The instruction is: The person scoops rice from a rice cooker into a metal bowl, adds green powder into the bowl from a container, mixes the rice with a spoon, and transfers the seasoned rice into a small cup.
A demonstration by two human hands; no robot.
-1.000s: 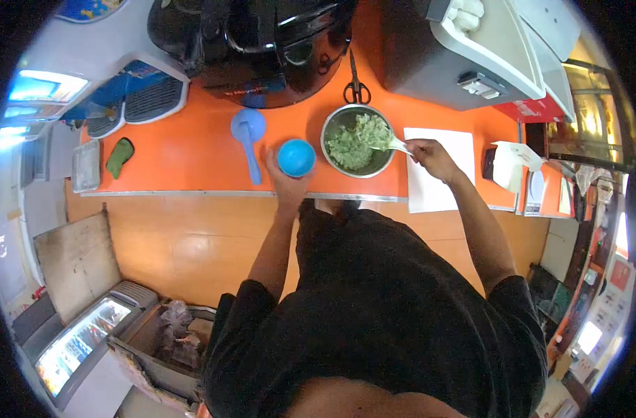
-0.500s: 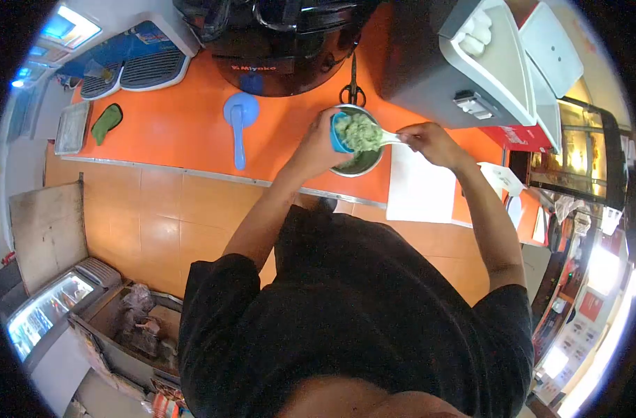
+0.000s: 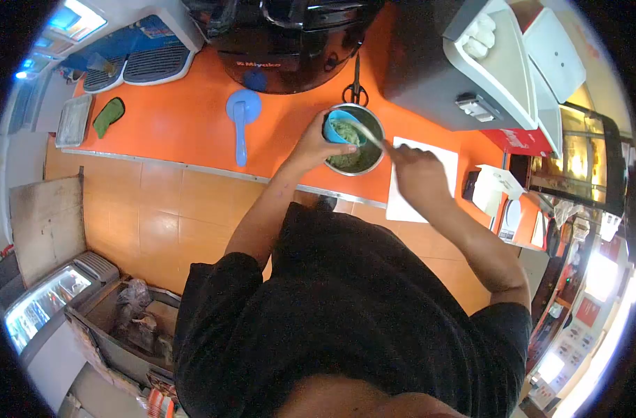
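My left hand [image 3: 313, 148] is wrapped round a blue cup [image 3: 328, 131], tilted over a metal bowl [image 3: 381, 139]. Green, lumpy food [image 3: 344, 131] fills part of the cup, and more of it lies in the bowl. A pale spoon [image 3: 371, 134] is gripped by its handle in my right hand [image 3: 421, 177], its head down in the cup's mouth and mostly hidden. Beneath my right hand lies a white sheet [image 3: 404, 202] on the orange counter [image 3: 185, 136].
A black Miyako appliance [image 3: 290, 73] stands behind the bowl, with black-handled scissors [image 3: 355, 93] between them. To the left lies a blue scoop [image 3: 240, 132]. A large grey container [image 3: 422, 76] stands at right. Farther left are a green cloth-like item [image 3: 109, 116] and a shallow tray [image 3: 74, 125].
My right hand has moved down and turned over, its back now up. The spoon, earlier heaped with green food at the cup's mouth, now points down into the cup.
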